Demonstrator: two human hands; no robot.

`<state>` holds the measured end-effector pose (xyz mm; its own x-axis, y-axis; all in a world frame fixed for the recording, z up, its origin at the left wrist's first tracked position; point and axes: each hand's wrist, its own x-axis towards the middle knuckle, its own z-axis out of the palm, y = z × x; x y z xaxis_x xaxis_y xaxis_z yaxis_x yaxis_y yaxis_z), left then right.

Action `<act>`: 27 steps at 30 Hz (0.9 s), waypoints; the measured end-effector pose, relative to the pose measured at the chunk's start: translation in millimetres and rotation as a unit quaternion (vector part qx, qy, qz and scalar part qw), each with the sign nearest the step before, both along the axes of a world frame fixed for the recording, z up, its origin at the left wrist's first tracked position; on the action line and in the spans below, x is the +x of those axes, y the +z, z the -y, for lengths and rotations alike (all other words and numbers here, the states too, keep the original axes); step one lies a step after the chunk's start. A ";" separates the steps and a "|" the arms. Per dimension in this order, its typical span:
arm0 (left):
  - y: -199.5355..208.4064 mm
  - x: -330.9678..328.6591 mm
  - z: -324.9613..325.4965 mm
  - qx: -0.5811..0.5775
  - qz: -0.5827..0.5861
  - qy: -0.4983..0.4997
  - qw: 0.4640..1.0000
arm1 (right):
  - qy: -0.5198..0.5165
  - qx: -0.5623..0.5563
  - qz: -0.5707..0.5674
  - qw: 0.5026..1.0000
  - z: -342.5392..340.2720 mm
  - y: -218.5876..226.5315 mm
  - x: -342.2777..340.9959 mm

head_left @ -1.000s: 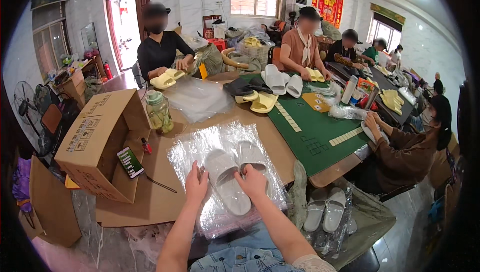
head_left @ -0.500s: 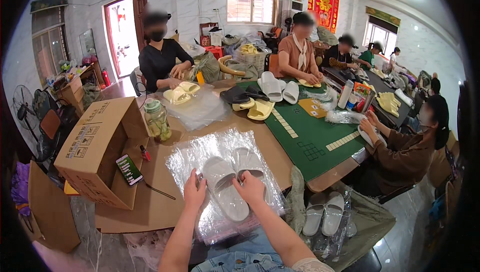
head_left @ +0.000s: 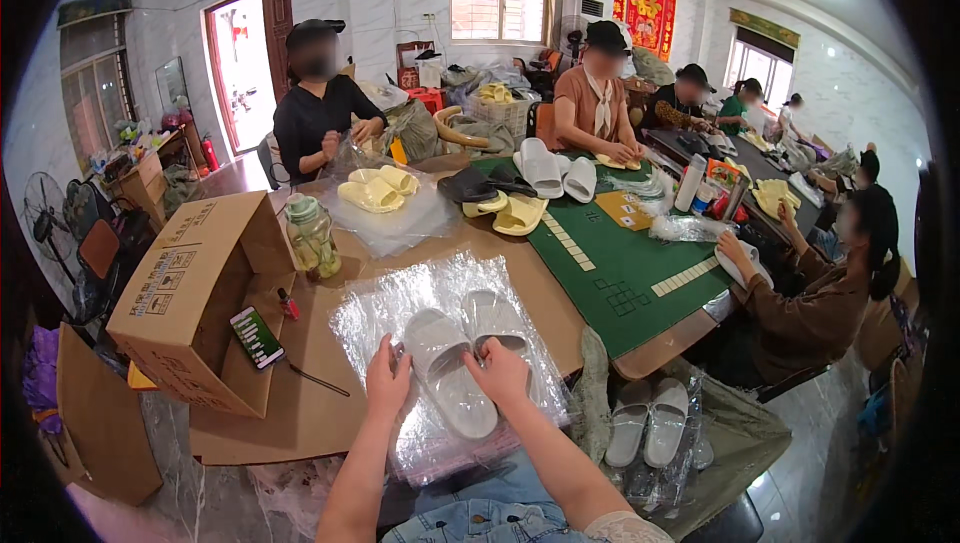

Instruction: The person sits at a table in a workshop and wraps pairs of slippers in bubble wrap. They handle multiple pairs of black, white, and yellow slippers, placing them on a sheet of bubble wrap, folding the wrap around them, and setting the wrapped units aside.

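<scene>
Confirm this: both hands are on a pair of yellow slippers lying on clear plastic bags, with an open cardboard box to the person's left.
Wrong in one respect: the slippers under the left hand and right hand are white, not yellow. The head view shows it. The rest stands: they lie on clear plastic bags, and the open cardboard box sits to the person's left.

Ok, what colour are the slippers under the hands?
White, or very pale grey; the slippers show best in the head view.

White slippers [head_left: 465, 363] near, clear plastic [head_left: 380, 313] beneath, brown box [head_left: 185, 298] left, green mat [head_left: 625, 273] right, yellow slippers [head_left: 378, 189] far, grey slippers [head_left: 650, 423] near right.
</scene>
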<state>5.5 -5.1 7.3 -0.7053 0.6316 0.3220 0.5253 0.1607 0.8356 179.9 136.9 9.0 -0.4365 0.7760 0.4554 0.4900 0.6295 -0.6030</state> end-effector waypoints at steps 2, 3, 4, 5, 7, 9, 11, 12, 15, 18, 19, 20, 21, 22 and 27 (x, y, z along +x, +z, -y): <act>-6.5 -3.7 -0.5 0.005 -0.009 0.004 1.000 | 0.003 0.003 -0.002 1.000 0.6 1.2 -0.7; -11.9 -6.3 -1.1 0.012 -0.016 0.005 1.000 | 0.009 -0.014 0.009 1.000 1.2 2.7 -0.1; -10.1 -5.7 -1.6 0.019 -0.022 0.005 1.000 | 0.014 -0.030 0.021 0.999 2.5 7.9 1.6; -8.5 -5.0 -1.1 0.011 -0.016 0.004 1.000 | 0.019 -0.047 0.033 0.998 3.2 10.7 2.8; -3.4 -2.0 0.9 -0.003 -0.004 0.003 1.000 | 0.017 -0.053 0.037 0.998 3.3 10.9 3.3; -3.2 -1.5 0.3 -0.003 -0.005 0.004 1.000 | 0.017 -0.053 0.036 0.998 3.0 11.0 3.8; -1.2 -0.1 0.3 -0.004 -0.003 0.005 1.000 | 0.018 -0.048 0.029 0.998 2.6 9.9 4.1; -0.3 0.7 0.6 -0.005 -0.002 0.006 1.000 | 0.018 -0.041 0.025 0.999 2.5 8.7 3.8; -2.7 -1.3 1.3 -0.015 -0.022 0.017 1.000 | 0.018 -0.020 0.013 1.000 3.5 9.1 3.3; -2.0 -1.0 0.1 -0.011 -0.026 0.017 0.999 | 0.016 -0.019 0.013 1.000 4.8 11.1 3.4; -0.6 0.2 -0.3 -0.006 -0.024 0.014 1.000 | 0.015 -0.021 0.016 1.000 4.5 11.1 3.8; 0.7 1.2 -0.2 -0.005 -0.021 0.012 1.000 | 0.013 -0.023 0.018 0.999 4.1 11.0 4.0; 2.0 2.2 -0.1 -0.004 -0.018 0.010 1.000 | 0.014 -0.026 0.021 0.999 3.9 11.0 4.1; 2.8 2.6 0.5 -0.002 -0.015 0.009 1.000 | 0.015 -0.029 0.024 0.999 3.7 11.2 3.9; -5.1 -0.8 -0.8 0.005 -0.022 0.010 1.000 | 0.014 -0.024 0.023 0.999 3.2 9.3 3.8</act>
<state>4.7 -4.3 2.2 -0.7025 0.6144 0.3591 0.5578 0.1621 0.8140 183.7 133.8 18.3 -0.4777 0.7837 0.3969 0.5007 0.6141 -0.6101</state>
